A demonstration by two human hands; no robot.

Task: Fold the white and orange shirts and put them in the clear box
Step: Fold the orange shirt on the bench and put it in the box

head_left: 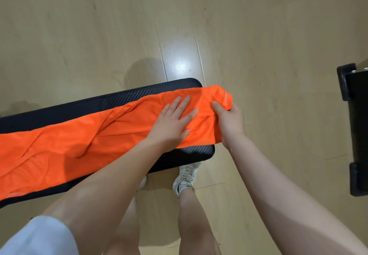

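Orange shirt (pixel 89 135): laid lengthwise along a black padded bench (pixel 59 107), narrowed to a long strip, judged mid-fold with the crosswise folds yet to make. Left hand (pixel 173 123): flat, fingers straight, pressing the cloth; right hand (pixel 229 123): gripping the shirt's end at the bench's edge. White shirt and clear box: neither in view, so nothing is seen boxed.

L hand (pixel 173 122) flat on orange shirt (pixel 79 141) atop black bench (pixel 59 107); R hand (pixel 229 124) pinches shirt end.
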